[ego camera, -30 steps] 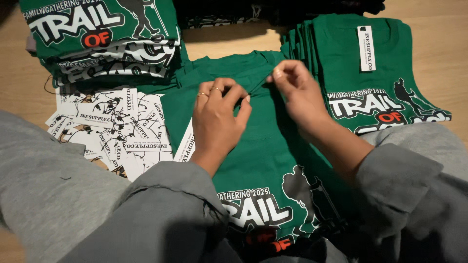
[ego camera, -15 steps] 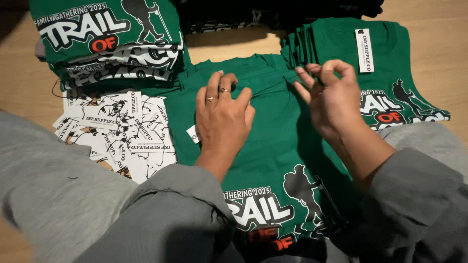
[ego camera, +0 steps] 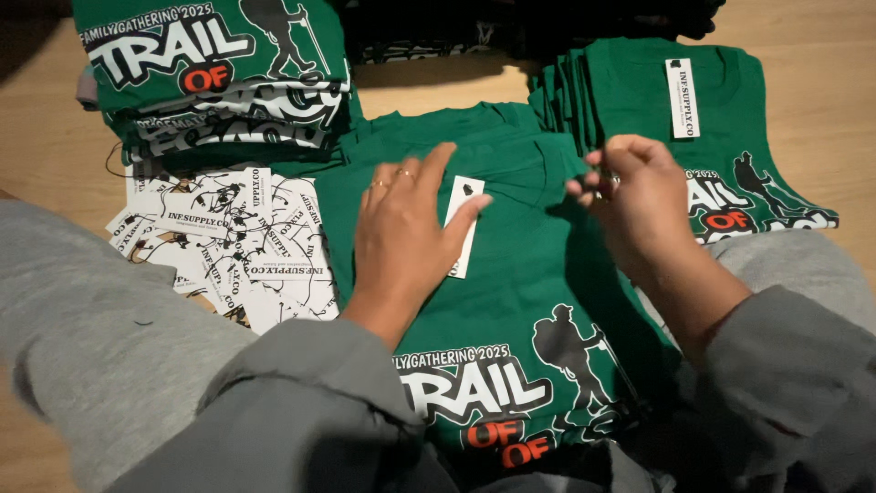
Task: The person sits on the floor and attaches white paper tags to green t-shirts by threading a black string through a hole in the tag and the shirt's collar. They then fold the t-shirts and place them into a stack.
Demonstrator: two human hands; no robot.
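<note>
Green T-shirt point(ego camera: 520, 292) lies flat in the middle of the wooden bench point(ego camera: 55, 146), neck end away from the person, white and orange print with a dark hiker figure at the near end; its cloth is smooth save for folds around the collar. Left hand point(ego camera: 406, 233) rests palm down on the shirt, fingers spread and straight, rings on two of them; its grip is open, the fingertips pressing a small white paper tag point(ego camera: 463, 224) flat against the cloth, so it pins the tag rather than clasps it. Right hand point(ego camera: 643, 205) hovers just beside the collar, wrist bent, fingers curled inward with the tips pinched together; what the pinch holds is too small to tell. Both arms wear grey sleeves point(ego camera: 301, 411).

Just right of the shirt sits a stack of folded green shirts point(ego camera: 639, 100), a long white tag point(ego camera: 682, 99) on top; at upper left a second pile of folded green shirts point(ego camera: 214, 73) shows the same print; below it, left of the flat shirt, loose white tags point(ego camera: 224, 242) with dark strings lie scattered in a heap.
</note>
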